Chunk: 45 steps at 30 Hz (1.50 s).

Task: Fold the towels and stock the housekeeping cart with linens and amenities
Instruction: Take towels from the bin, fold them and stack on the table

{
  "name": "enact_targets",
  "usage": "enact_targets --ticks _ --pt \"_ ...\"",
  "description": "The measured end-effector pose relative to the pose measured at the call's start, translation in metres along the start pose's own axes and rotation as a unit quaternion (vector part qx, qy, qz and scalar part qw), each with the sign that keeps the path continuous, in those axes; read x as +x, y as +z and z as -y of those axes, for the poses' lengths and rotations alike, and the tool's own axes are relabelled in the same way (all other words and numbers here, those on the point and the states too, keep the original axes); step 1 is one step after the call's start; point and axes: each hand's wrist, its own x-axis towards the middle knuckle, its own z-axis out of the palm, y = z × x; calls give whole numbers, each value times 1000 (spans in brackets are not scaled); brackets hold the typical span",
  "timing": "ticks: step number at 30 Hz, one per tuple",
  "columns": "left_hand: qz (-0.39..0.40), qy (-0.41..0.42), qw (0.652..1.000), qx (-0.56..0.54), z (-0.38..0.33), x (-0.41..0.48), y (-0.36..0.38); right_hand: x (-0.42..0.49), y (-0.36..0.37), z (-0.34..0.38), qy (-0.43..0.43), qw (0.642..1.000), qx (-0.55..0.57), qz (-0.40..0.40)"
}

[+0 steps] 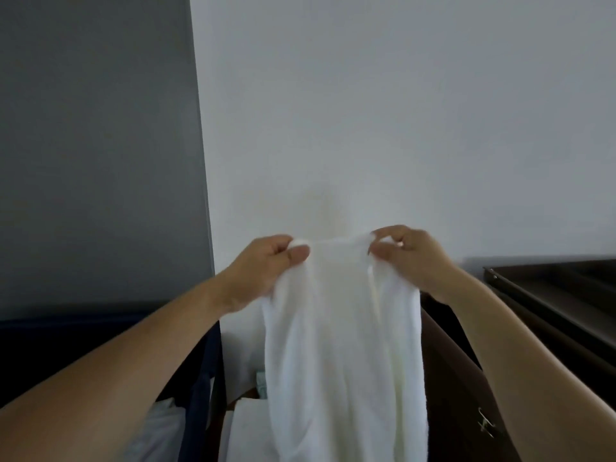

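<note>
We pinch the towel (343,328) by its top edge, left hand (266,265) and right hand (410,255); uneven corners would skew our fold.

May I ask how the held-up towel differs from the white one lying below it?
The held towel hangs creased, pinched by the left hand and right hand; the lower towel lies flat, untouched. The held towel is in front; the lower towel is partly hidden behind it. Both are white.
</note>
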Motion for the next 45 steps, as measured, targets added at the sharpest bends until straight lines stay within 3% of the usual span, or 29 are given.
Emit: enact_targets --ticks 2,5,8,11,14,18,21,23,26,30,32,37,42,45 --pt "22 42 998 43 -20 9 4 -15 12 -1 -34 994 69 79" --pt "109 26 986 127 -21 13 21 -32 31 1 -34 961 192 195" --pt "117 -12 987 105 0 9 25 -41 43 -4 7 963 146 226" --pt "106 -60 991 59 20 -3 18 -40 47 -8 12 977 93 192" --pt "118 -120 986 13 38 -20 20 -27 42 4 -44 993 64 88" --pt "47 -124 989 -62 56 -36 11 -2 17 21 -80 988 111 -71" --pt "-10 -116 991 -58 56 -37 3 9 -2 21 -70 985 101 -118" --pt "-27 -96 994 -50 47 -31 2 9 -2 15 -59 992 66 -91" --pt "-33 -41 999 -14 22 -13 6 -3 18 6 -53 998 25 17" --pt "49 40 996 69 -6 10 17 -30 53 -2 -70 977 60 191" --pt "72 36 992 94 -2 13 17 -39 61 -7 -41 973 58 219" --pt "58 -55 994 73 41 -2 8 -31 51 -9 -34 994 41 91" --pt "72 -116 990 -21 73 -30 7 -9 23 2 -28 980 165 -110" --pt "40 -107 993 -39 68 -32 2 -5 12 -3 -10 987 131 -94"
